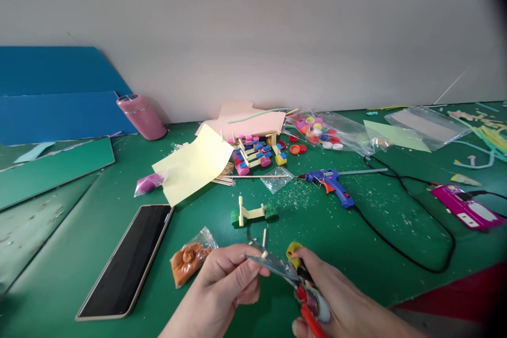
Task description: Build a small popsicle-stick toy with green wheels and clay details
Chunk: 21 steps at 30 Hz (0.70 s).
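My right hand (332,290) grips a pair of scissors (303,296) with red on the handles. Beside its index finger shows a yellow rounded piece (292,250), whose kind I cannot make out. The scissor blades reach left, up to the fingertips of my left hand (233,274). That hand is pinched on a short pale stick (264,254), its end showing by the blades. Just beyond lie another small stick (264,237) and a little construction (253,213) of pale sticks with green ends. A bag of orange clay (192,257) rests near my left hand.
A phone (127,261) lies at left, a pink cylinder (142,117) behind it. Yellow paper (198,163), colourful stick constructions (257,153) and a bag of bottle caps (317,129) are further back. Right are a blue glue gun (330,182), its black cord and a magenta power strip (465,206).
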Each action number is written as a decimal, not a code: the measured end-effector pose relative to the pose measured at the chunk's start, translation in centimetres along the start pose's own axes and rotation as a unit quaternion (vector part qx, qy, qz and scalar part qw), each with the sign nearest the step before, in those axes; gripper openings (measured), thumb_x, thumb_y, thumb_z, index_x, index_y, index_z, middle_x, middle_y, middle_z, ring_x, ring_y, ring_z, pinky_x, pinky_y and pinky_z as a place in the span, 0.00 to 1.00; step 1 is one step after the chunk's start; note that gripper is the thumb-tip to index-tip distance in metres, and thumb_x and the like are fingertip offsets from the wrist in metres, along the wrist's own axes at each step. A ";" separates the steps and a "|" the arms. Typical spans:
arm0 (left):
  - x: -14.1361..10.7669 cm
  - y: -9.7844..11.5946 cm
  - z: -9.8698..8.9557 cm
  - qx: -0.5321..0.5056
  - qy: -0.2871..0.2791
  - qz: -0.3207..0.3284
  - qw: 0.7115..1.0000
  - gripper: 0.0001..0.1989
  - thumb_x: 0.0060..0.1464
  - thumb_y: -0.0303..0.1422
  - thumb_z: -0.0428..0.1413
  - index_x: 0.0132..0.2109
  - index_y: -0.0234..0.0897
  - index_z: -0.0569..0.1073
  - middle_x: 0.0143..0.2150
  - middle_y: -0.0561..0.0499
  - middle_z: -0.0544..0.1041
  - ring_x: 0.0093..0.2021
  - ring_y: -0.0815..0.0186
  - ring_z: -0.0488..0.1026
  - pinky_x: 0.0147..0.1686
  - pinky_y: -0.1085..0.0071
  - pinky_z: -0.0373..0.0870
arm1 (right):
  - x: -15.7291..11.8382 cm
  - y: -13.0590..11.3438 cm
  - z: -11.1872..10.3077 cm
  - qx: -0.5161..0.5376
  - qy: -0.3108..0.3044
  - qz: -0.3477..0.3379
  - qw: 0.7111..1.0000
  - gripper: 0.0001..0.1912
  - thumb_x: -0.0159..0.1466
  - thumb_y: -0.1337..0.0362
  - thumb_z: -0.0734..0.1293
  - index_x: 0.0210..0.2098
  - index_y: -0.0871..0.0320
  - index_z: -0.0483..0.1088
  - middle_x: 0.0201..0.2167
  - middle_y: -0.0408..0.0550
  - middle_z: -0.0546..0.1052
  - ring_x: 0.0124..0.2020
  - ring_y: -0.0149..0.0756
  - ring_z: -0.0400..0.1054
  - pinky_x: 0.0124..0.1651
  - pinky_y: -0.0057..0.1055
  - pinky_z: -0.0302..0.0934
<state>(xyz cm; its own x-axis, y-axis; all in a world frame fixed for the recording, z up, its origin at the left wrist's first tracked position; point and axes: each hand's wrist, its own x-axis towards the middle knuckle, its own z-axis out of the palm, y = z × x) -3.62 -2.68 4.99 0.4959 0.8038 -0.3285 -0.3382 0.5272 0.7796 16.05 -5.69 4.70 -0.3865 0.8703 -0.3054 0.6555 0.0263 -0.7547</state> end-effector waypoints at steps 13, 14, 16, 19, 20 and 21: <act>-0.6 -0.9 0.8 0.367 0.144 0.175 0.902 0.11 0.53 0.34 0.52 0.26 0.35 0.71 0.19 0.56 0.60 0.20 0.72 0.55 0.19 0.76 0.52 | 0.3 1.1 1.0 0.037 -0.038 0.058 0.997 0.14 0.48 0.66 0.63 0.34 0.59 0.59 0.24 0.44 0.70 0.24 0.34 0.64 0.25 0.26 0.56; -0.6 -1.1 0.8 0.423 0.164 0.214 0.865 0.09 0.53 0.31 0.52 0.26 0.35 0.70 0.19 0.56 0.62 0.20 0.72 0.56 0.19 0.76 0.54 | 0.3 1.0 1.1 0.032 -0.026 0.054 0.998 0.13 0.49 0.66 0.63 0.35 0.59 0.59 0.25 0.44 0.70 0.25 0.34 0.64 0.26 0.27 0.56; -0.6 -1.4 0.8 0.504 0.188 0.285 0.793 0.06 0.52 0.28 0.52 0.28 0.36 0.71 0.21 0.55 0.67 0.20 0.71 0.61 0.20 0.77 0.58 | 0.3 0.8 1.1 0.028 -0.012 0.046 0.998 0.13 0.51 0.64 0.63 0.35 0.59 0.59 0.26 0.45 0.70 0.26 0.34 0.64 0.28 0.27 0.57; -0.4 -1.8 0.6 0.561 0.213 0.357 0.715 0.03 0.51 0.25 0.53 0.32 0.36 0.71 0.24 0.53 0.72 0.21 0.70 0.66 0.21 0.77 0.62 | 0.3 0.3 1.0 0.053 -0.022 0.044 0.997 0.16 0.51 0.62 0.64 0.38 0.59 0.58 0.28 0.45 0.70 0.26 0.33 0.63 0.28 0.26 0.58; -0.4 -1.8 0.5 0.568 0.223 0.374 0.698 0.03 0.50 0.24 0.54 0.33 0.36 0.71 0.24 0.53 0.72 0.22 0.70 0.67 0.22 0.77 0.63 | 0.3 0.0 0.9 0.063 -0.026 0.047 0.997 0.18 0.51 0.62 0.65 0.38 0.59 0.58 0.28 0.44 0.70 0.26 0.33 0.63 0.28 0.25 0.58; -0.3 -1.8 0.5 0.572 0.228 0.386 0.686 0.04 0.50 0.24 0.54 0.33 0.36 0.71 0.23 0.53 0.72 0.21 0.70 0.67 0.22 0.77 0.63 | 0.2 -0.2 0.8 0.069 -0.022 0.050 0.996 0.18 0.50 0.61 0.65 0.39 0.59 0.58 0.28 0.44 0.71 0.26 0.33 0.63 0.29 0.25 0.58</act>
<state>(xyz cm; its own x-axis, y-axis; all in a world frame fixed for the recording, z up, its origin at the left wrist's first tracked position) -2.73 -4.06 3.95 0.1314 0.8622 0.4893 0.6203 -0.4565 0.6378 15.36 -5.91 4.34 -0.3541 0.8427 -0.4056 0.5978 -0.1296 -0.7911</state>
